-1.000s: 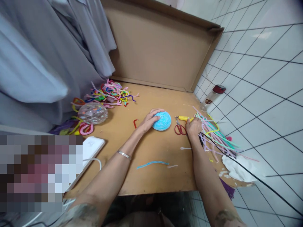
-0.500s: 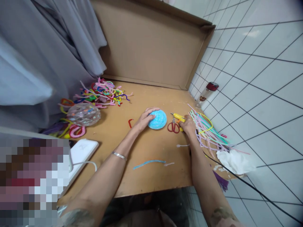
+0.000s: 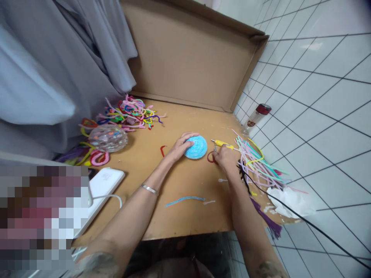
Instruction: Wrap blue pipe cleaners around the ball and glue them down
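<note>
A round blue coil (image 3: 196, 147) lies on the brown table (image 3: 185, 222), held at its left side by my left hand (image 3: 181, 147), thumb on top. Right of the coil, my right hand (image 3: 223, 156) has its closed fingers on the red-handled scissors (image 3: 210, 156), partly covering the handles. Just beyond those fingers lies a yellow glue gun (image 3: 222, 143), its metal tip pointing left. Nearer the front edge is a light blue strip (image 3: 184, 199), and a curved red piece (image 3: 162, 150) sits left of my left hand.
Colourful pipe cleaners (image 3: 131, 112) and a clear bumpy ball (image 3: 108, 138) are at the left. More pipe cleaners (image 3: 257, 162), a red-lidded jar (image 3: 256, 117), white tissue (image 3: 291, 202) and a black cable (image 3: 307, 220) lie right. A white device (image 3: 108, 179) sits front left.
My right hand has moved off the yellow glue gun and onto the red scissors. The glue gun now lies loose. My left hand stays on the blue coil; the view has shifted slightly.
</note>
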